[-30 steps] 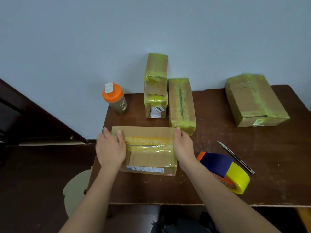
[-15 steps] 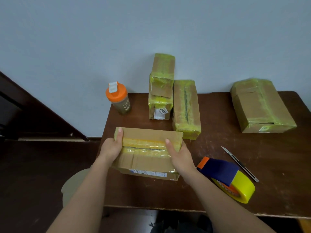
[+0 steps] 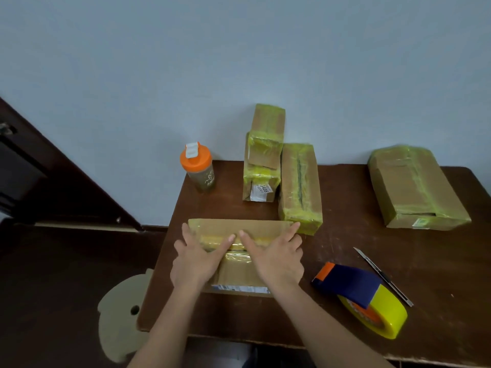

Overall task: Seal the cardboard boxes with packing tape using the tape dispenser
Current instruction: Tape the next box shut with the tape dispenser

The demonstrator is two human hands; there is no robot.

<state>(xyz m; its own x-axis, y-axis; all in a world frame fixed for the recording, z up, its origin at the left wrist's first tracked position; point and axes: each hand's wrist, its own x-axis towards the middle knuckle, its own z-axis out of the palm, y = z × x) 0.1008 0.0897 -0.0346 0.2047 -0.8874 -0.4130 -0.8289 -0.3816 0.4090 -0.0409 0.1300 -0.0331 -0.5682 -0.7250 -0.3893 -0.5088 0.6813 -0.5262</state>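
Our left hand (image 3: 195,264) and right hand (image 3: 276,261) lie flat with straight fingers on the brown cardboard box with shiny yellow tape (image 3: 239,254), near the table's front edge. It looks light, stiff and slippery; we should hold its ends.

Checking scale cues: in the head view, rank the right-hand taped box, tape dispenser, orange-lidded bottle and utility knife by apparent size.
1. Right-hand taped box
2. Tape dispenser, nearer the camera, so flattered
3. Orange-lidded bottle
4. Utility knife, long but thinnest

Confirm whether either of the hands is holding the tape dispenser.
No: the tape dispenser lies on the table while both hands press the box.
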